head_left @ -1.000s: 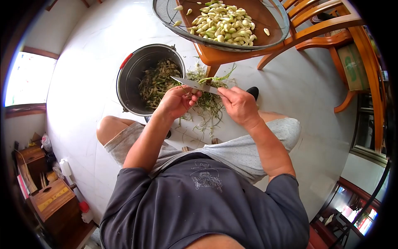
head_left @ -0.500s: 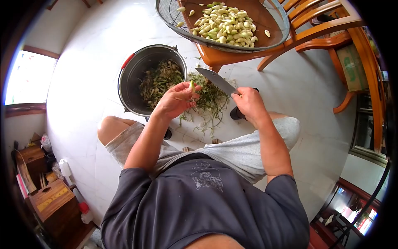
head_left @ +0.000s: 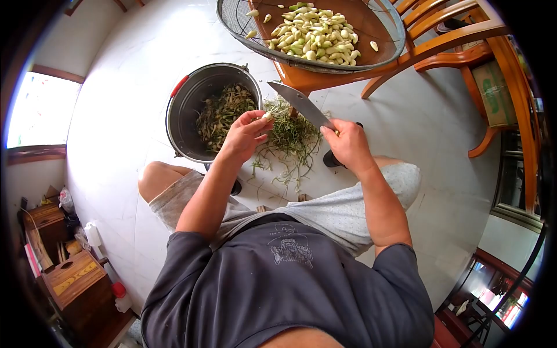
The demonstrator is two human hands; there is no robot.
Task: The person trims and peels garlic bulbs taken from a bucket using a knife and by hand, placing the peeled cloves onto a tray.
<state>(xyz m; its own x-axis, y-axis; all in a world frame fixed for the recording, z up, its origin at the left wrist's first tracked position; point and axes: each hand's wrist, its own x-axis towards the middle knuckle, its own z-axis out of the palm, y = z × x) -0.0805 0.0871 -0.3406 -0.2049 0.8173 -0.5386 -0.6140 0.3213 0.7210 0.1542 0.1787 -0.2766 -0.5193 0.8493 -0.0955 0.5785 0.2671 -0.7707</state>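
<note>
A small white onion-like bulb [head_left: 267,116] is pinched between the thumb and fingers of my left hand [head_left: 245,134], over the rim of the pot. In my right hand [head_left: 347,144] is the handle of a broad kitchen knife [head_left: 303,104], its blade pointing up and left, apart from the bulb. Below both hands lies a heap of green and white trimmings [head_left: 293,136] on the floor. The metal pot [head_left: 181,124] with a red grip holds untrimmed bulbs with dry stalks [head_left: 229,110]. Many cleaned bulbs [head_left: 316,36] are piled in a wide mesh basket [head_left: 243,45].
The basket rests on a wooden chair [head_left: 325,81] at the upper right. Another chair [head_left: 484,58] and a cardboard box [head_left: 496,95] stand beyond it. Small wooden cabinets [head_left: 75,278] are at the lower left. My knees frame the work area on the pale tiled floor [head_left: 110,174].
The bulb has turned in my left fingers, and its long green tip and hanging roots no longer show. The knife has swung slightly, its tip now higher and further left.
</note>
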